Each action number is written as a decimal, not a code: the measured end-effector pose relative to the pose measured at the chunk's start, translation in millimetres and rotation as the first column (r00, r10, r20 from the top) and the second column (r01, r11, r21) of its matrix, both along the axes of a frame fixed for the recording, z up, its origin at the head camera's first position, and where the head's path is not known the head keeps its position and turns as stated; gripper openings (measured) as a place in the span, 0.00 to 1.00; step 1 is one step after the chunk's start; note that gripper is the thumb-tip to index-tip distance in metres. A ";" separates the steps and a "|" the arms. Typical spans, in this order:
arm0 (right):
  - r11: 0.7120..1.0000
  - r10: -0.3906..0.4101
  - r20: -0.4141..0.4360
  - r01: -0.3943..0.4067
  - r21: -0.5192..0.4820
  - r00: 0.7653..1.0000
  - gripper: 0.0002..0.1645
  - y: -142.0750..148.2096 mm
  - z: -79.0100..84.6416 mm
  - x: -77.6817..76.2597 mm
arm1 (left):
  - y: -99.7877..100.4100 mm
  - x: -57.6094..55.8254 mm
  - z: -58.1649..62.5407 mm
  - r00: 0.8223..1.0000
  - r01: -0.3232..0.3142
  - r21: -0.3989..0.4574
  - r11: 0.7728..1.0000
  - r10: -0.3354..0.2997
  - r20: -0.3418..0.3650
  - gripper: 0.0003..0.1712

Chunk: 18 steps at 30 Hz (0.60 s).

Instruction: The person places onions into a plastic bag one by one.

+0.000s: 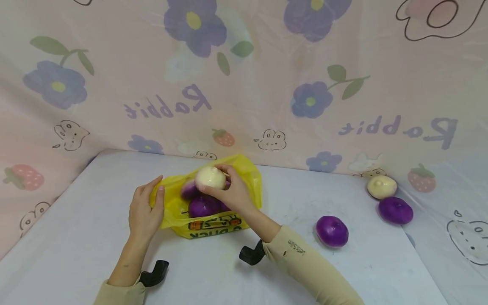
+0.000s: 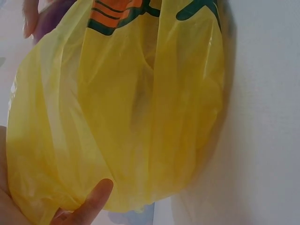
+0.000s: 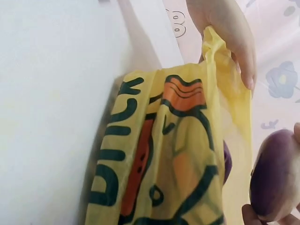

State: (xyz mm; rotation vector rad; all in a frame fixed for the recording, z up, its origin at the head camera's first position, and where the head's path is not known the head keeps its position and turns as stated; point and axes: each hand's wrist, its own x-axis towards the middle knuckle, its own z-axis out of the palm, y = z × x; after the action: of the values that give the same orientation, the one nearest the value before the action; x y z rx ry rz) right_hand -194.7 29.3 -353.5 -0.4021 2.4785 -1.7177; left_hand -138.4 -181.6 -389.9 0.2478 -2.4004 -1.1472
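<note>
In the head view my right hand [image 1: 234, 190] grips a glossy turnip [image 1: 211, 178] over the mouth of a yellow plastic bag [image 1: 251, 176]. Its cream side faces up there; the right wrist view catches the purple side of this turnip [image 3: 276, 176] between the fingers. Several purple turnips [image 1: 203, 206] lie in the bag, partly hidden by its front wall. My left hand [image 1: 146, 209] pinches the bag's left edge, thumb [image 2: 96, 199] on the outer face of the plastic.
Right of the bag, a purple turnip [image 1: 332, 231] sits on the white tabletop [image 1: 289, 271]. Near the far right corner, a cream-side-up turnip [image 1: 382, 187] lies next to another purple one [image 1: 395, 210]. Behind the table hangs a patterned curtain [image 1: 251, 97].
</note>
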 end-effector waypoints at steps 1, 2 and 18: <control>1.000 0.007 -0.001 -0.007 0.004 1.000 0.40 -1.1 -0.2 0.3 | 0.0 -0.1 0.0 1.000 0.000 -0.001 1.000 0.000 -0.001 0.22; 1.000 0.018 -0.004 -0.018 0.003 1.000 0.40 -2.0 -0.9 -0.1 | -0.1 -0.1 0.1 1.000 0.001 -0.002 1.000 -0.001 -0.002 0.22; 0.957 0.237 -0.162 -0.201 0.207 0.958 0.40 -14.9 -9.5 -0.8 | 0.8 0.1 3.4 1.000 0.001 0.004 1.000 -0.002 0.025 0.22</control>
State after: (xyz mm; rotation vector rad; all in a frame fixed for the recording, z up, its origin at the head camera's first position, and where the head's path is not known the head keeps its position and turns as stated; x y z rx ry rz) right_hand -195.5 14.4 -362.9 -0.8177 2.5749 -1.4039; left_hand -138.3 -180.9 -386.5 0.2633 -2.4202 -1.1568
